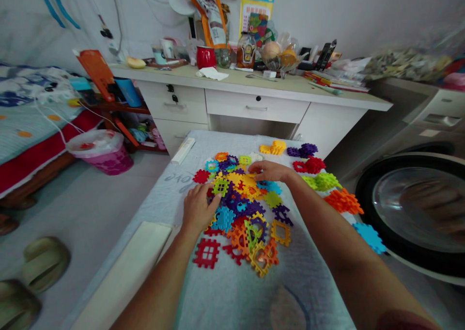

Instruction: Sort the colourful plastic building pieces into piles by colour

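A heap of flat, toothed plastic tiles [243,209] in many colours lies on a pale blue cloth-covered surface [232,291]. My left hand [198,206] rests on the heap's left edge, its fingers curled on a green tile [221,186]. My right hand [271,171] reaches over the far side, fingertips pressed on a yellow-orange tile [249,180]. Sorted stacks stand along the right: yellow [274,148], purple [303,150], red [310,165], green [321,180], orange [343,201] and blue [368,235].
A white desk [254,104] with drawers and clutter stands behind. A pink bin [103,153] and a bed [32,126] are at left, a washing machine door [414,209] at right. A white remote [183,149] and a white pad [131,267] lie on the cloth.
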A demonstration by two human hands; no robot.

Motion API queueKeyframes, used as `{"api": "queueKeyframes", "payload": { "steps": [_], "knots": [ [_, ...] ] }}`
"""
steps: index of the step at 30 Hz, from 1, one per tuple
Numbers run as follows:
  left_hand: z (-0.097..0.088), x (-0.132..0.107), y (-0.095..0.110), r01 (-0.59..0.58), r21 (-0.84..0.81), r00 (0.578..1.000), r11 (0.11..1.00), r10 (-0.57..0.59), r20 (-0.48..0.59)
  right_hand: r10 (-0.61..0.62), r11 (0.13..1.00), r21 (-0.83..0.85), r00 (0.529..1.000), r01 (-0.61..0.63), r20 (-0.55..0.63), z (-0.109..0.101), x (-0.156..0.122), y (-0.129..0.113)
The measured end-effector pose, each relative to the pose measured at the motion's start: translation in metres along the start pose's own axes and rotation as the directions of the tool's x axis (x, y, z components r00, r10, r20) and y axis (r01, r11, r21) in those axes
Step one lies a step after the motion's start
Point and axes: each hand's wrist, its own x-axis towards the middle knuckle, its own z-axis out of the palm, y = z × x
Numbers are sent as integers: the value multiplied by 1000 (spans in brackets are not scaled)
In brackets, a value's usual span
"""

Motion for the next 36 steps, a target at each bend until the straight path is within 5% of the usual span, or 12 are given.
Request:
{"api": "queueKeyframes", "payload": {
  "steps": [5, 9, 16, 28, 36],
  "knots": [
    [-1, 1, 1, 5, 7, 1000, 1000, -5, 11, 12, 993, -122, 999, -6, 42, -9, 4, 5],
    [0, 1, -1, -6, 2, 1000, 1000, 6, 13, 27, 934, -347, 984, -89, -179, -31, 15, 12],
    [1, 2, -3, -10, 0, 1000, 1000, 10, 10, 228, 740, -495, 863, -455, -451, -63, 50, 28],
    [-1, 1, 0, 9, -2, 1000, 1000, -9, 21, 279, 645, -582, 862, -495, -423, -59, 71, 50],
    [-1, 1, 0, 8, -1, 1000, 1000, -8, 25, 182, 659, -563, 832, -499, -524, -49, 63, 51]
  ]
}}
